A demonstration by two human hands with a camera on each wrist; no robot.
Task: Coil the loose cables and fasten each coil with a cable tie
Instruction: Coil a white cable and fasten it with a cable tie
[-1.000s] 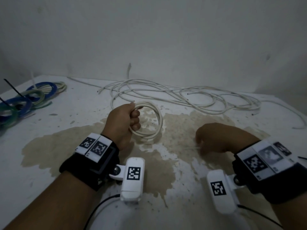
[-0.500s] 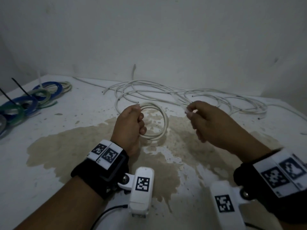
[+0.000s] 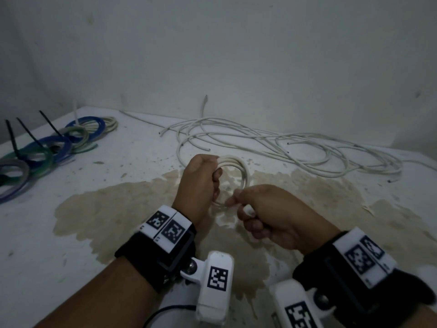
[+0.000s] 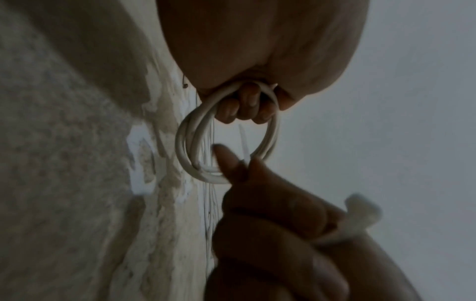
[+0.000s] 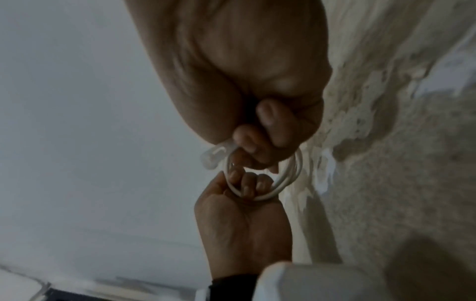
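Note:
My left hand (image 3: 216, 176) grips a small coil of white cable (image 3: 243, 169) by its top, held upright just above the stained table (image 3: 118, 209). My right hand (image 3: 236, 200) is at the coil's near, lower side and pinches a white cable tie (image 3: 248, 210). In the left wrist view the tie's thin strap (image 4: 244, 144) shows across the opening of the coil (image 4: 185, 146), and its head (image 4: 360, 211) sticks out behind the right hand's fingers (image 4: 231, 160). The right wrist view shows the tie head (image 5: 213, 156) beside the coil (image 5: 296, 169).
Loose white cables (image 3: 283, 147) sprawl along the back of the table by the wall. Several blue, green and grey coils (image 3: 47, 152) lie at the far left with black ties (image 3: 11, 136) sticking up.
My right hand left the table on the right, rose with the white tie, and came in to the near side of the coil. My left hand kept its grip on the coil.

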